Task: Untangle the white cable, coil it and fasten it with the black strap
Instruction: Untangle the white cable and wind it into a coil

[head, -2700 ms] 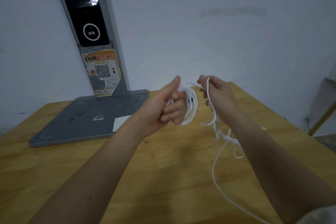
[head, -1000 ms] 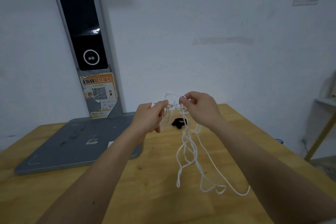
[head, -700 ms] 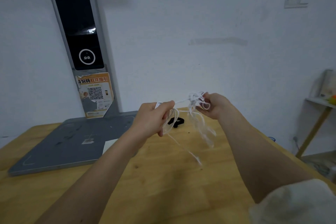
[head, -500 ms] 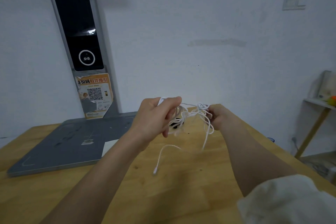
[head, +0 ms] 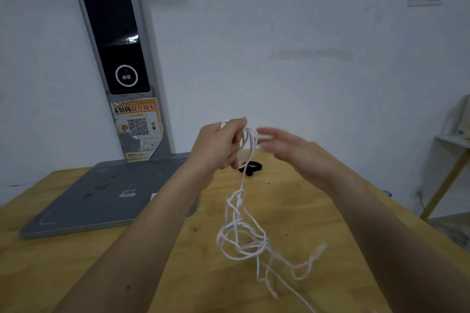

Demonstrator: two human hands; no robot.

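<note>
white cable (head: pixel 243 231): few loops clenched in left hand (head: pixel 218 146), tangle hanging straight down to tabletop (head: pixel 101 274). right hand (head: pixel 287 150) released, blurred, just right of loops, nearer the slack.

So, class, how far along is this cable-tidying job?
Done: a few loops of the white cable gathered in the left hand. In hand: the right hand reaching in, blurred. Left: the knotted tangle hanging below, and the black strap unused on the table.
</note>
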